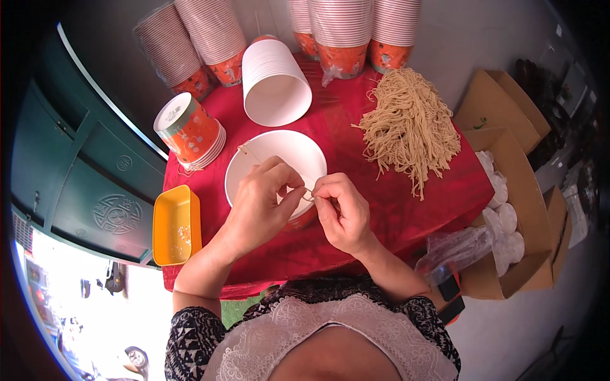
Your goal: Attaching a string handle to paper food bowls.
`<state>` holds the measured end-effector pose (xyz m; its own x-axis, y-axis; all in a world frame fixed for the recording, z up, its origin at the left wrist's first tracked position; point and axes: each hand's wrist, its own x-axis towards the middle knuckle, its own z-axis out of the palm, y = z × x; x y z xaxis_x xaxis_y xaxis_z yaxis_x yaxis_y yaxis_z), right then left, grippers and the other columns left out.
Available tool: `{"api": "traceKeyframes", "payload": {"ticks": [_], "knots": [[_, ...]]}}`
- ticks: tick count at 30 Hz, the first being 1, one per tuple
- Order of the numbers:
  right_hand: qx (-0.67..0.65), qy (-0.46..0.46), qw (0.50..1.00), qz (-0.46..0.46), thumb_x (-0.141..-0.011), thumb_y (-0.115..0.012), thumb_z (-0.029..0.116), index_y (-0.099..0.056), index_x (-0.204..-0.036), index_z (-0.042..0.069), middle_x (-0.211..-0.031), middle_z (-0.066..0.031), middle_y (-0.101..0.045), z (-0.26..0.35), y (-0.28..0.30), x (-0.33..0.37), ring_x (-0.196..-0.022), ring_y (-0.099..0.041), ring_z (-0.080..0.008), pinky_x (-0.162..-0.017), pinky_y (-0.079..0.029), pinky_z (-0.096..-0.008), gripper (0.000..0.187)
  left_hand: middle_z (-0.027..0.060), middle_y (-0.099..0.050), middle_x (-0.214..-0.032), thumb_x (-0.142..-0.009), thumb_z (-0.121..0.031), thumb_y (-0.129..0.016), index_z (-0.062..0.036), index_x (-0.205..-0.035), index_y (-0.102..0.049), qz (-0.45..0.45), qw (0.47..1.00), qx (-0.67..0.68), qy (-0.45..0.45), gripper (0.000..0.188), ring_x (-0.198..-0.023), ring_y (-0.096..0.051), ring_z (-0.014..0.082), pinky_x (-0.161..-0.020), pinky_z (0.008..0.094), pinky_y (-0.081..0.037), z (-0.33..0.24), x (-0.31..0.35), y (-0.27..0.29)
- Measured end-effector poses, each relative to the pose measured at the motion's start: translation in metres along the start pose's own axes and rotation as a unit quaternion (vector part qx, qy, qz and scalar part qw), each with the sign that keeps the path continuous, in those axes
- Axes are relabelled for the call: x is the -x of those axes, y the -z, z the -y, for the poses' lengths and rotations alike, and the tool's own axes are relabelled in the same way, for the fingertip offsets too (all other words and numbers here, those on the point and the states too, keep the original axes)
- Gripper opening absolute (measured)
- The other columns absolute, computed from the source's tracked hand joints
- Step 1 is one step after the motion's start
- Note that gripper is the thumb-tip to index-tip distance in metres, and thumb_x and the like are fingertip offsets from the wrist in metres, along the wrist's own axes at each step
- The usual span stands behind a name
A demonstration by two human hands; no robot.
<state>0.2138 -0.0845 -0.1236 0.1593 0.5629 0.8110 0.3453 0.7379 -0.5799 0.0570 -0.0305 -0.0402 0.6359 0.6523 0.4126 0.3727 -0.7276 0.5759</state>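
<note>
Both hands meet over the near side of a white-lined round paper bucket [254, 145], whose mouth faces up at me. My left hand [264, 200] is closed, thumb and fingers pinching a thin beige string [309, 192]. The fingers of my right hand [343, 213] pinch the same string, which makes a small loop between the fingertips. Another bit of string shows at the bucket's far left rim; whether it is the same piece I cannot tell. Right of the bucket lies a big heap of loose beige strings [413, 124].
Behind stands a stack of white buckets [277, 98] on its side. At left sit an upturned orange bucket stack [190, 133] and a yellow tray [159, 228] with small bits. Wrapped bucket stacks [340, 38] line the red table's [406, 213] back. A cardboard box [534, 222] stands right.
</note>
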Motion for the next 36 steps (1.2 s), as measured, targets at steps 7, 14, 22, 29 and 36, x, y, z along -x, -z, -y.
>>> {"api": "traceKeyframes", "payload": {"ticks": [7, 14, 22, 29, 36], "knots": [[-0.007, 0.026, 1.0, -0.015, -0.085, -0.06, -0.012, -0.053, -0.096, 0.0, -0.088, -0.0137, -0.057, -0.002, -0.004, 0.002, -0.071, -0.06, -0.0243, -0.061, -0.049, -0.0326, 0.018, 0.0085, -0.062, -0.081, -0.08, -0.003, -0.07, -0.0031, -0.082, -0.061, 0.006, 1.0, -0.004, -0.011, 0.009, -0.075, -0.06, 0.0269, -0.076, 0.0372, -0.046, 0.004, 0.007, -0.001], [0.037, 0.032, 0.998, -0.049, -0.086, -0.06, -0.011, -0.054, -0.098, 0.0, -0.082, -0.0128, -0.058, 0.0, -0.008, 0.01, -0.067, -0.061, -0.0244, -0.058, -0.049, -0.0319, 0.017, 0.0093, -0.062, -0.079, -0.079, -0.002, -0.07, -0.0033, -0.082, -0.061, 0.028, 0.999, -0.004, -0.026, 0.01, -0.073, -0.061, 0.028, -0.081, 0.0392, -0.046, 0.003, 0.008, 0.0], [0.005, -0.075, 0.992, -0.097, -0.084, -0.064, -0.011, -0.054, -0.1, -0.001, -0.079, -0.0116, -0.058, 0.001, -0.015, 0.018, -0.065, -0.063, -0.0212, -0.056, -0.049, -0.0301, 0.021, 0.0091, -0.062, -0.078, -0.078, 0.0, -0.07, -0.004, -0.085, -0.061, 0.057, 0.996, 0.01, -0.062, 0.012, -0.071, -0.063, 0.0267, -0.09, 0.0402, -0.044, -0.004, 0.011, 0.004], [0.062, -0.021, 0.995, -0.078, -0.08, -0.066, -0.014, -0.057, -0.095, 0.001, -0.078, -0.0103, -0.058, 0.005, -0.011, 0.01, -0.06, -0.061, -0.0198, -0.051, -0.047, -0.0298, 0.022, 0.0065, -0.061, -0.079, -0.078, 0.002, -0.071, -0.0057, -0.087, -0.061, 0.063, 0.995, 0.022, -0.077, 0.015, -0.07, -0.064, 0.0238, -0.097, 0.0425, -0.042, -0.004, 0.011, 0.006], [0.099, 0.004, 0.995, -0.016, -0.076, -0.07, -0.011, -0.06, -0.09, 0.001, -0.078, -0.0104, -0.059, 0.011, -0.001, 0.001, -0.06, -0.062, -0.0245, -0.049, -0.048, -0.0347, 0.021, 0.0069, -0.062, -0.08, -0.078, 0.002, -0.07, -0.0049, -0.089, -0.06, 0.058, 0.993, 0.024, -0.103, 0.016, -0.072, -0.064, 0.026, -0.096, 0.0446, -0.043, 0.002, 0.007, 0.006]]}}
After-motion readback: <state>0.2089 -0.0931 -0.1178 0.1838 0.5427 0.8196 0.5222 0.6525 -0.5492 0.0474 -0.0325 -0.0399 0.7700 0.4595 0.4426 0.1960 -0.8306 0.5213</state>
